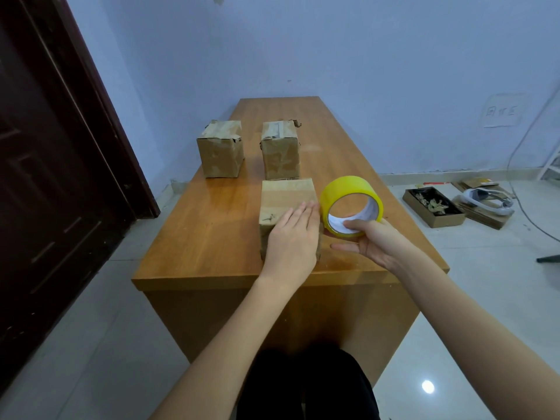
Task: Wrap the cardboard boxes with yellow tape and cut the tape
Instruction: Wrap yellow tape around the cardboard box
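Three worn cardboard boxes stand on the wooden table (pixel 212 237). The nearest box (pixel 285 198) sits near the front edge, and my left hand (pixel 292 234) lies flat on its top with straight fingers. Right beside that box, my right hand (pixel 368 241) holds a roll of yellow tape (pixel 348 195) upright, thumb inside the core and fingers under it. The roll touches or nearly touches the box's right side. Two more boxes stand farther back, one at the left (pixel 221 150) and one in the middle (pixel 280 150).
A dark wooden door (pixel 45 177) fills the left. On the tiled floor at the right lie an open shallow box of scraps (pixel 433 207), flattened cardboard with a white item (pixel 488 201), and a cable (pixel 521 165). The wall is close behind the table.
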The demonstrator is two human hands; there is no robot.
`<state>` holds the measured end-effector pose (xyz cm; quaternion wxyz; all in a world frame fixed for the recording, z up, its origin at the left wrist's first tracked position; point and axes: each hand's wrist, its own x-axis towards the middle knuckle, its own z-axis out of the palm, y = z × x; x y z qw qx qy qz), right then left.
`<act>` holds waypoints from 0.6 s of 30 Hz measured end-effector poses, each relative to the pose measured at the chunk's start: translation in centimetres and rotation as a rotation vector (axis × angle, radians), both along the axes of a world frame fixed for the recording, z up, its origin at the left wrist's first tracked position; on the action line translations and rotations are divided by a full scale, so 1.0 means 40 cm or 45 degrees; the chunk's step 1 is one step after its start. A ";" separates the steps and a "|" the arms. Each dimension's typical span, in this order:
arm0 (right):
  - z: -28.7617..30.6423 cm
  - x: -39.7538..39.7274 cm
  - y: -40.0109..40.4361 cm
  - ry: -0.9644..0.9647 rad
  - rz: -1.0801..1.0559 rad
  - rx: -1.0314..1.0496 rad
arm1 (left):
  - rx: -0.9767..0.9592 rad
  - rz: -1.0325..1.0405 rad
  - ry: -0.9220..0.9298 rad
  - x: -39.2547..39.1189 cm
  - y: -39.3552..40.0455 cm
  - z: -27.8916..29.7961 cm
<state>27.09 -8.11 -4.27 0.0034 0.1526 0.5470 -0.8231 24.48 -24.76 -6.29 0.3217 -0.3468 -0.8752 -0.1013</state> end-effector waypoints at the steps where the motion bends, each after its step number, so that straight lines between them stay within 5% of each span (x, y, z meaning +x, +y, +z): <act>1: 0.001 0.000 -0.001 0.001 0.005 -0.001 | 0.015 -0.004 -0.018 -0.001 -0.002 -0.001; 10: 0.019 0.000 0.023 -0.006 0.086 0.126 | 0.036 0.000 -0.030 -0.005 -0.002 0.000; 18: -0.018 0.006 -0.014 -0.154 0.043 -0.053 | 0.021 0.039 -0.016 -0.010 0.007 -0.004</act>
